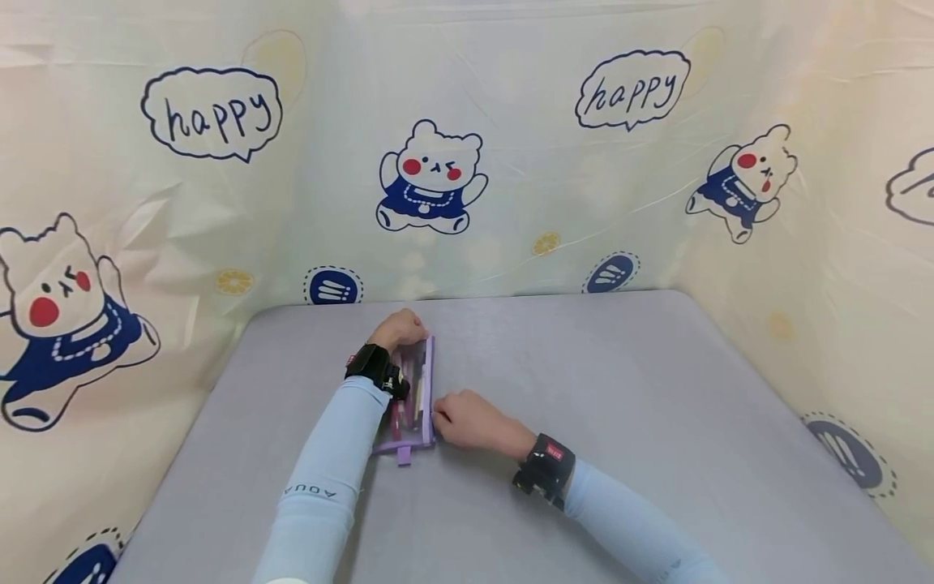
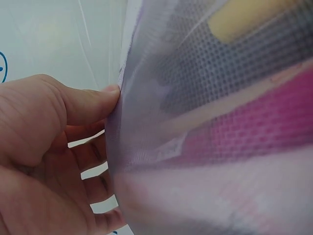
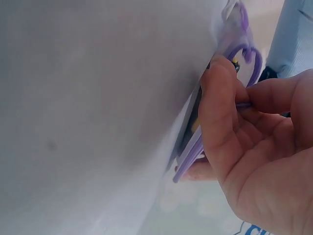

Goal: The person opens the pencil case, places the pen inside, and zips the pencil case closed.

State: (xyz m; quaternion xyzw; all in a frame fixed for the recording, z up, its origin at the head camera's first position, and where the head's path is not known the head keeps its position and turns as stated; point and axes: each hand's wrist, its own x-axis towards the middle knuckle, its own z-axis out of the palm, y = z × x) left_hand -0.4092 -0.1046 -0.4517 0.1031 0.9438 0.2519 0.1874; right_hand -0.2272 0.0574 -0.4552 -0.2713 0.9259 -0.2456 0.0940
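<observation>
A see-through mesh pencil pouch [image 1: 428, 381] with purple edging lies lengthwise on the table, with pens or pencils inside. My left hand [image 1: 399, 327] is at its far end; in the left wrist view, the thumb [image 2: 100, 105] and fingers pinch the pouch's edge. A yellow stick [image 2: 239, 22] and something magenta [image 2: 264, 120] show through the mesh there. Beside the near right corner is my right hand [image 1: 474, 418]. Between its thumb and forefinger, in the right wrist view, it pinches a small purple zipper pull [image 3: 243, 105], mostly hidden by the fingers.
The pouch sits on a grey-covered table [image 1: 584, 365], left of the middle. A short purple tab [image 1: 404, 456] sticks out from its near end. Behind the table hangs a pale curtain [image 1: 533, 162] printed with bears. Both forearms wear light blue sleeves [image 1: 321, 487].
</observation>
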